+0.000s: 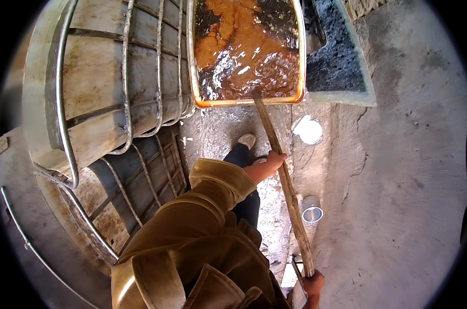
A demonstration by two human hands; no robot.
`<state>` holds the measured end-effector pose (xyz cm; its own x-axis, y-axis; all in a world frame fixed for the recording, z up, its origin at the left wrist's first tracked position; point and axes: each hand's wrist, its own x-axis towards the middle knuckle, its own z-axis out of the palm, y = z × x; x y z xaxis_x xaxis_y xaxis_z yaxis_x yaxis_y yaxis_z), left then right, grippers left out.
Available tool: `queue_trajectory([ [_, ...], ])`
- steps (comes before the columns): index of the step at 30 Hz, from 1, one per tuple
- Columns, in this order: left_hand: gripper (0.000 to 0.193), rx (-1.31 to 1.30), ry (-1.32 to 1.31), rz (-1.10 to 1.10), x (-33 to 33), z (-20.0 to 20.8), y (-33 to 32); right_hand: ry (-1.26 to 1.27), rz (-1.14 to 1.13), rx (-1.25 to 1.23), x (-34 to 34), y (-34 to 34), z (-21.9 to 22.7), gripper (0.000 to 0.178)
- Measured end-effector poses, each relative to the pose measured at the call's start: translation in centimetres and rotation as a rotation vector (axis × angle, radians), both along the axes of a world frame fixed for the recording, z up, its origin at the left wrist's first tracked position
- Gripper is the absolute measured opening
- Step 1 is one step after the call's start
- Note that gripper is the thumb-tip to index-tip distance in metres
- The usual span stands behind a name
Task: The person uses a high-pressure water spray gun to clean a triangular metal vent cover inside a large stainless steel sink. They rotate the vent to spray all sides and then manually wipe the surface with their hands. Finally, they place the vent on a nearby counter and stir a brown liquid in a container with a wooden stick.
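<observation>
A long wooden pole [290, 203] slants from the lower right up to a rectangular vat [233, 103]. Its far end goes in over the vat's front rim, where the tip is lost in rippling orange-brown liquid [264, 46] with dark patches. My left hand [269, 165] is wrapped round the middle of the pole, its arm in a brown sleeve. Lower down, close to the pole's near end, my right hand [313, 285] is closed on the same pole.
Large stained white tanks in metal cages [125, 67] line the left side. Right of the vat is a pale-edged basin [341, 97] with dark contents. A white round container [310, 132] and a metal can [312, 214] stand along the right. My shoe [247, 140] is on the wet floor.
</observation>
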<state>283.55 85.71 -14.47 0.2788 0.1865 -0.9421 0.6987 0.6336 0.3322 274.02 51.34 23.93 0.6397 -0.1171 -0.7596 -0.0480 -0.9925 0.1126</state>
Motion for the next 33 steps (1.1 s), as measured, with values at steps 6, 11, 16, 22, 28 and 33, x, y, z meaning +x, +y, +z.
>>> queue_trajectory([
  [6,0.045,0.03,-0.016,-0.11,-3.2,-3.2,-0.6,-0.011,-0.092,0.028,-4.8,-1.7,-4.9,0.017],
  [11,0.045,-0.047,-0.108,0.013,-4.6,-6.9,-2.0,-0.011,-0.053,-0.018,-5.8,-2.1,-7.3,0.017],
  [16,0.034,0.06,-0.017,0.011,-1.2,-2.6,-2.1,0.066,-0.093,0.136,-2.8,-3.8,-3.0,0.016],
  [22,0.033,0.004,0.056,0.029,2.7,5.6,-3.0,0.214,-0.024,0.026,5.0,-0.9,8.3,0.034],
  [28,0.036,-0.069,0.023,0.092,0.9,2.4,-2.2,0.339,0.195,-0.102,2.6,1.4,5.1,0.026],
  [33,0.011,-0.095,-0.026,0.126,-0.6,-0.2,-0.5,0.136,0.079,-0.014,-8.0,-1.7,-3.9,0.019],
])
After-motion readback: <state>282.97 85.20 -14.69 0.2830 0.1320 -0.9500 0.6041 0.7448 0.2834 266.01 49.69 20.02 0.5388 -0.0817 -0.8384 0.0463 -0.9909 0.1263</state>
